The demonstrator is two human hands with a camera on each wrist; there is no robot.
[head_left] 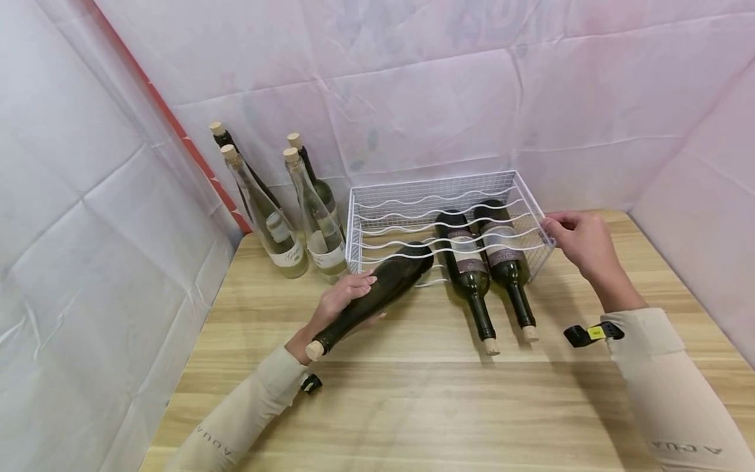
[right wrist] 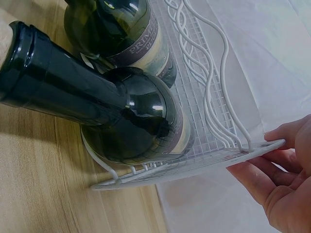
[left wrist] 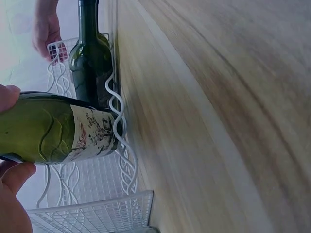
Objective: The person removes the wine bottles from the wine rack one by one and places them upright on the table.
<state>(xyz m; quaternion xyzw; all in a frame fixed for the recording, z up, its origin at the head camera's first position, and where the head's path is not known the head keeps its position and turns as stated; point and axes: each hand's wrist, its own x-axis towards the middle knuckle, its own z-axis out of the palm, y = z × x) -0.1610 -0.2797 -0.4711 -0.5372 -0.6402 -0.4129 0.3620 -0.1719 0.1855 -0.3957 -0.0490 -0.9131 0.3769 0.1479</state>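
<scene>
A white wire wine rack (head_left: pixel 436 190) with wavy bars stands at the back of the table. My left hand (head_left: pixel 339 303) grips a dark green wine bottle (head_left: pixel 392 278), its corked neck toward me and its base at the rack's front opening. The left wrist view shows this bottle's picture label (left wrist: pixel 95 131) beside the wavy bar. Two more dark bottles lie in the rack's right part, the left one (head_left: pixel 472 278) next to the right one (head_left: pixel 508 259), necks pointing out. With its fingers and thumb, my right hand (head_left: pixel 584 242) pinches the rack's right end panel (right wrist: pixel 204 162).
Left of the rack, two clear corked bottles, one outer (head_left: pixel 265 223) and one inner (head_left: pixel 318 226), stand upright in front of two dark corked ones (head_left: pixel 321 187). Pale sheeting (head_left: pixel 425 105) hangs behind and at both sides of the wooden table (head_left: pixel 413 406).
</scene>
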